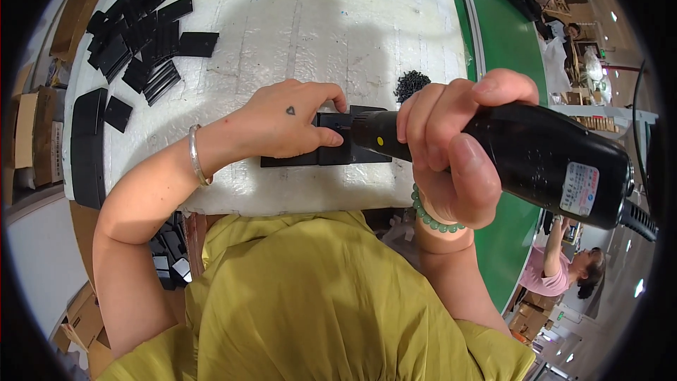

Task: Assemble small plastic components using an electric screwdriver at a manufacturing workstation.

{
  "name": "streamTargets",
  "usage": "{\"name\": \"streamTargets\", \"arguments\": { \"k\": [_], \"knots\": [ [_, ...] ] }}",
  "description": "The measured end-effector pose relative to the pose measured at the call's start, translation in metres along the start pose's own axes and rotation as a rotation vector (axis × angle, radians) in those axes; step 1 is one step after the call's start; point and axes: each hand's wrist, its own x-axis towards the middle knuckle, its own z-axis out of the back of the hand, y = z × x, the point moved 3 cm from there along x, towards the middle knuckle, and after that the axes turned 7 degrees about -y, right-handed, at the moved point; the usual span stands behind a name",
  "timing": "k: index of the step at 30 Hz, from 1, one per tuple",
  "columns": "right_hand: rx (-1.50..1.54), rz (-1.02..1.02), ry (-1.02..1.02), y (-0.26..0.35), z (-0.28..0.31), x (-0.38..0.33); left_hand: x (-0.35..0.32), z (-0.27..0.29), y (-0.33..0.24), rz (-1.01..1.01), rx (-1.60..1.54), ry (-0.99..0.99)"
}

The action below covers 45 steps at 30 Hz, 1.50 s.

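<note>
A black corded electric screwdriver lies in my right hand, its fingers wrapped round the body. The tool slants down and left, its ribbed nose over a flat black plastic part on the table; its tip cannot be made out. On that part my left hand rests, thumb and forefinger gripping a small raised black piece between them. Just beyond the screwdriver sits a small heap of dark screws.
Several flat black plastic plates are piled at the far left of the white-covered table. A long black part lies on its left edge. To the right runs a green surface, with a person in pink beyond. Cardboard boxes stand left.
</note>
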Motion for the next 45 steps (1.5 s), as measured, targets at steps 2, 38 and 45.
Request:
{"name": "streamTargets", "arguments": {
  "k": [2,38,45],
  "knots": [
    [-0.036,-0.042,-0.021,-0.003,-0.004,0.001,0.000,0.000,0.001,-0.002,-0.010,0.000],
    [-0.001,0.135,-0.086,0.027,0.029,0.015,-0.002,0.003,0.000,0.000,-0.132,-0.015],
    [-0.137,0.039,-0.378,0.003,0.090,-0.013,-0.007,0.013,0.006,-0.228,-0.001,-0.219]
  ]
}}
